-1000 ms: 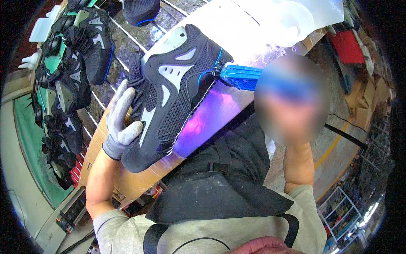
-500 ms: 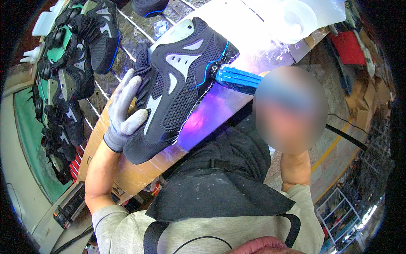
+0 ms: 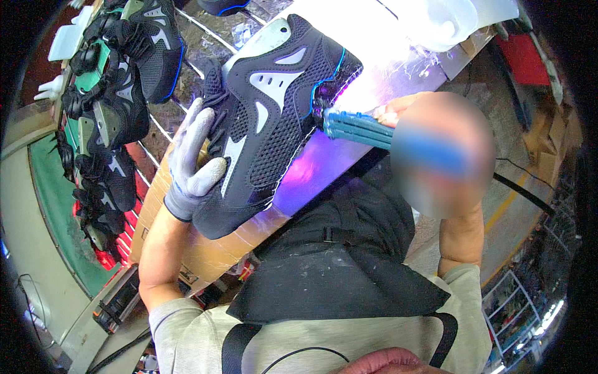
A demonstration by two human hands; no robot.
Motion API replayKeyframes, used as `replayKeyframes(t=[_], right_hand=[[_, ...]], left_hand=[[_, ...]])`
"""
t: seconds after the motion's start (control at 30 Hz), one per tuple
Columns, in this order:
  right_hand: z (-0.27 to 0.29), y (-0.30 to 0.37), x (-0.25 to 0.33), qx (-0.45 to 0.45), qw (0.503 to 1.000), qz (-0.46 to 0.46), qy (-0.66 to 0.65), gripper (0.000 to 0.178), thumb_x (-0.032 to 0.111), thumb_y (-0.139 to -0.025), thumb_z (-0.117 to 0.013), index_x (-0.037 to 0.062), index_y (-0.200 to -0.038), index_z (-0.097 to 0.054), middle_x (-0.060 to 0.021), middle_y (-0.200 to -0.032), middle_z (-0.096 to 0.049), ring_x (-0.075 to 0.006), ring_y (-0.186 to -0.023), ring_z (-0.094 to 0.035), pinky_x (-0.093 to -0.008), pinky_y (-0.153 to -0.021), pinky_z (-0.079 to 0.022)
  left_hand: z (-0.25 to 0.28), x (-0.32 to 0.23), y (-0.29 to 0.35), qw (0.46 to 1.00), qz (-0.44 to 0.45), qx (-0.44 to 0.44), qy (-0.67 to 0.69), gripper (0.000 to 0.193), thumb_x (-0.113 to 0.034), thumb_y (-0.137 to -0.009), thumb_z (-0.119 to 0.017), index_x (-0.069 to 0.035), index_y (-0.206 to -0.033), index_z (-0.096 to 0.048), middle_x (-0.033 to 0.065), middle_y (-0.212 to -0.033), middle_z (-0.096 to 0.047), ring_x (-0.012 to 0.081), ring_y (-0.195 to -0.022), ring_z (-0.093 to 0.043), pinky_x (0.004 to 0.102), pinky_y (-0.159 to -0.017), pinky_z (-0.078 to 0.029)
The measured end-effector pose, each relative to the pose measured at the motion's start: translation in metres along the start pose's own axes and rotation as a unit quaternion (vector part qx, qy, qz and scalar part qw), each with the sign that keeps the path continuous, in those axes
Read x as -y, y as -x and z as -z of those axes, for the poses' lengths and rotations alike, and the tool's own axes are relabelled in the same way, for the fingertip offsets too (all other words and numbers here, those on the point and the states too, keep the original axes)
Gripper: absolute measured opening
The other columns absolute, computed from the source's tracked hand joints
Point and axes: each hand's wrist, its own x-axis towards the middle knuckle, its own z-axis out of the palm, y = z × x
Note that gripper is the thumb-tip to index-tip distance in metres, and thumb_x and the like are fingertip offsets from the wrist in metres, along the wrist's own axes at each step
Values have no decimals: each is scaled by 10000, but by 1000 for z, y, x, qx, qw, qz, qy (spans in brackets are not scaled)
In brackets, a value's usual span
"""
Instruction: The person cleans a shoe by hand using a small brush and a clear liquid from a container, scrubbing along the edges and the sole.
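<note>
A black mesh shoe upper (image 3: 255, 131) with grey overlays lies slanted in front of me, its toe toward me and a pale insert standing out of its collar. My left hand (image 3: 193, 156), in a grey-white glove, is closed around its front by the laces, thumb on the side. My right hand (image 3: 405, 111), mostly blurred, grips a blue-handled brush (image 3: 358, 128). The brush's dark tip touches the lower edge of the upper near the heel. That edge shines wet there, and a blue line and white stitching run along it.
Several similar black shoes (image 3: 152, 56) stand on a rack at the left. Beneath the shoe is a cardboard-edged work surface (image 3: 205, 249), brightly lit at the back. A translucent white container (image 3: 445, 25) stands at the far right. Cartons (image 3: 554, 131) lie beyond my right arm.
The brush has moved a little along the shoe's lower edge toward the toe, and its handle has tilted. My left hand keeps its grip. The whole view has shifted slightly.
</note>
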Motion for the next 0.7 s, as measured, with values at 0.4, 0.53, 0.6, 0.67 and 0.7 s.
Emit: replayKeyframes(t=[0.4, 0.53, 0.6, 0.67, 0.7], right_hand=[[-93, 45, 10, -325, 797, -207, -465, 186, 78, -981, -635, -52, -1102, -688, -177, -986, -741, -258, -859, -746, -342, -695, -638], [-113, 53, 21, -342, 850, -207, -342, 195, 64, -957, -684, -59, -1109, -683, -146, -989, -737, -201, -845, -717, -324, -736, -617], [-115, 66, 28, -320, 884, -217, -264, 179, 33, -931, -713, -49, -1088, -691, -102, -978, -709, -149, -797, -671, -263, -739, -550], [-97, 67, 34, -257, 928, -192, -189, 166, 7, -920, -712, -50, -1074, -692, -96, -977, -700, -131, -817, -653, -240, -747, -515], [-89, 62, 42, -275, 916, -218, -195, 163, 0, -915, -712, -54, -1067, -691, -94, -969, -699, -129, -826, -648, -236, -753, -507]], left_hand=[[-20, -37, -20, 963, -180, -129, -152, 354, -150, -785, -764, -50, -1098, -634, 238, -1075, -601, 520, -1194, -578, 584, -1006, -493], [-19, -20, -19, 961, -187, -116, -165, 387, -128, -807, -764, -82, -1158, -610, 281, -1263, -579, 510, -1214, -588, 554, -1001, -506], [-20, -20, -18, 963, -183, -114, -160, 406, -120, -822, -759, -105, -1191, -591, 304, -1361, -566, 510, -1229, -588, 544, -1000, -510], [-20, -26, -16, 964, -183, -128, -144, 413, -125, -826, -750, -119, -1206, -586, 303, -1367, -562, 512, -1237, -581, 548, -1006, -504], [-20, -29, -16, 964, -185, -137, -133, 417, -129, -828, -747, -126, -1212, -583, 302, -1370, -560, 514, -1241, -577, 551, -1009, -501]])
